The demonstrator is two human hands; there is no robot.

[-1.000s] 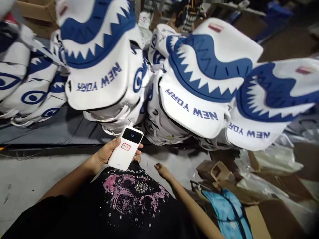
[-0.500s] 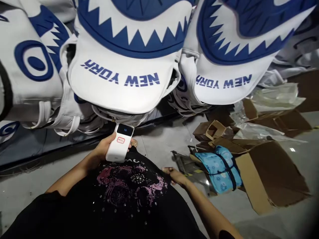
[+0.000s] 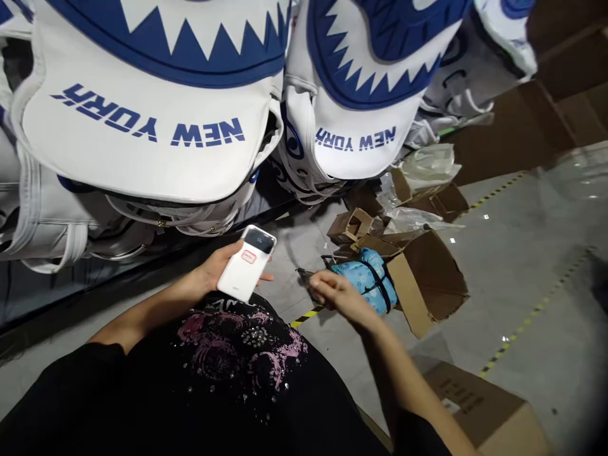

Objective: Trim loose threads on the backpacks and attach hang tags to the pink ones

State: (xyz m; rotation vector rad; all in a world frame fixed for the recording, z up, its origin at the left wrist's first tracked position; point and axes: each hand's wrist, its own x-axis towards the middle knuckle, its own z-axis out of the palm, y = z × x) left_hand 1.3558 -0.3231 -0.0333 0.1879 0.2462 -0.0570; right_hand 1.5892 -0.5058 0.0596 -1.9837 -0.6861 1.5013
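The right hand [image 3: 335,294] rises, fingers curled closed, contents unclear; the left hand [image 3: 216,269] clasps a white rectangular plastic device [image 3: 241,275], best kept display-up.

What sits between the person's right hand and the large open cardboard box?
In the head view, a blue bundle with black straps shows between the right hand and the large open cardboard box.

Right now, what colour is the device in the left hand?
The device is white with a dark display, seen best in the head view.
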